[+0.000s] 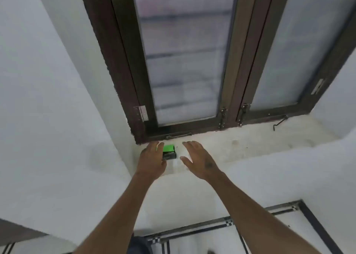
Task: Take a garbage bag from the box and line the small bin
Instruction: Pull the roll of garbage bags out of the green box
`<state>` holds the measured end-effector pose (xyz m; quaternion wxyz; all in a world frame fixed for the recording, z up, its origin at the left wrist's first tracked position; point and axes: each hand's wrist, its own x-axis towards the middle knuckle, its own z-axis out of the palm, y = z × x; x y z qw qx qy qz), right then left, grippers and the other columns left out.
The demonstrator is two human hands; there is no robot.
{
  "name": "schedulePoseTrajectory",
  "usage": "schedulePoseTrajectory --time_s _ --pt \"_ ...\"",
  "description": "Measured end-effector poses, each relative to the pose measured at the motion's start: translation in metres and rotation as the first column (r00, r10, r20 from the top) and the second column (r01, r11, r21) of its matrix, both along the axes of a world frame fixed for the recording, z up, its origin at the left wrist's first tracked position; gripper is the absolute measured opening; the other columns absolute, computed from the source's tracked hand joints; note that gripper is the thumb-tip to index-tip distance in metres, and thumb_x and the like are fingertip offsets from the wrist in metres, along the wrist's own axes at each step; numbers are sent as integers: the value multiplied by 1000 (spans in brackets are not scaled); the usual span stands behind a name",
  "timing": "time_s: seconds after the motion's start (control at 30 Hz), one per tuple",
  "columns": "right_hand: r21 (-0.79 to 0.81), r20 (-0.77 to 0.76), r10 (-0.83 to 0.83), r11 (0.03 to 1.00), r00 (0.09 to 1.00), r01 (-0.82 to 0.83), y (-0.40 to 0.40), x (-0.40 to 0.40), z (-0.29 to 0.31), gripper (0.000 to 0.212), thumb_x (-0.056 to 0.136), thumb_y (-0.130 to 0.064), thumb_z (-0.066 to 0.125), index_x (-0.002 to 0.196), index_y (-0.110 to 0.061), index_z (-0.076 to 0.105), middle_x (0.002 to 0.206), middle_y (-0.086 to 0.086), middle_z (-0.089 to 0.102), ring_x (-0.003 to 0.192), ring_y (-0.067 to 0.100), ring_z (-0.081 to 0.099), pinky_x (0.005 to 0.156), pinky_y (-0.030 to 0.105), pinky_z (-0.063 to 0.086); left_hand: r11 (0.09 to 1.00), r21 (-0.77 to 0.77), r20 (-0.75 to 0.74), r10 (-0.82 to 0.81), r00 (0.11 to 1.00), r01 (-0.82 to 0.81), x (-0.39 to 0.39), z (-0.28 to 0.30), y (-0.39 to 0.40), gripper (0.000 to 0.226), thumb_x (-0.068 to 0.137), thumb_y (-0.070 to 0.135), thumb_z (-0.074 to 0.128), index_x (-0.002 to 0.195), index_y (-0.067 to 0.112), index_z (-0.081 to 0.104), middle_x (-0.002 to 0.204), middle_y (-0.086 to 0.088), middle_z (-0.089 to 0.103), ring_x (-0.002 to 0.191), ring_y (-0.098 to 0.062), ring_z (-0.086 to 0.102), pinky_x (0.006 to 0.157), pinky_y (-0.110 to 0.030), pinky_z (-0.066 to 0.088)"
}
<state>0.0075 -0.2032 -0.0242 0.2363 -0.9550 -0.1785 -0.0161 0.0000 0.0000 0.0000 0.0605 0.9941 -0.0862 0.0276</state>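
While both arms reach up toward the sill, I see the box (169, 152) sitting at the sill's left end, close under the window's bottom rail: a small rectangular carton with a bright green top face and a dark front panel whose print is too blurred for me to read. My left hand (152, 158) lies against the box's left side, fingers stretched forward and roughly straight; it covers that edge of the carton, so I cannot tell whether the thumb is hooked round it or only resting there. My right hand (196, 158) hovers just to the right of the box, apart from it, fingers spread and straight, holding nothing. A small dark mark shows on its back.

The window sill (250, 142) is pale, rough and mottled, like unpolished stone or plaster, with faint stains. Behind it stands a window frame (123, 65) of dark brown wood with frosted glass panes (185, 61) that show only hazy horizontal bands. Small metal hinges and latches sit at the frame's base, and a dark hook (279, 123) lies on the sill to the right. Plain white walls (38, 99) close in on both sides. Below, tiled floor (212, 240) with dark striped borders is partly cut off by the arms and the picture's edge.
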Motion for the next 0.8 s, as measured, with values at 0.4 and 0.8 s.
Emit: schedulePoseTrajectory --time_s 0.4,0.8 --pt "270 -91 177 952 980 -147 14 66 -50 61 89 -25 69 144 -22 45 135 -1 55 126 18 45 102 33 44 984 -46 -127 167 978 -174 35 -29 -3 55 90 19 65 142 27 49 138 1 52 130 -24 46 114 -46 26" --pt "383 -255 -26 915 967 126 -34 61 -48 55 88 -6 67 140 -17 54 136 2 58 127 18 51 99 21 47 998 65 -81 -8 997 13 55 10 -14 58 84 28 72 139 33 52 137 10 53 132 -19 43 101 -41 36"
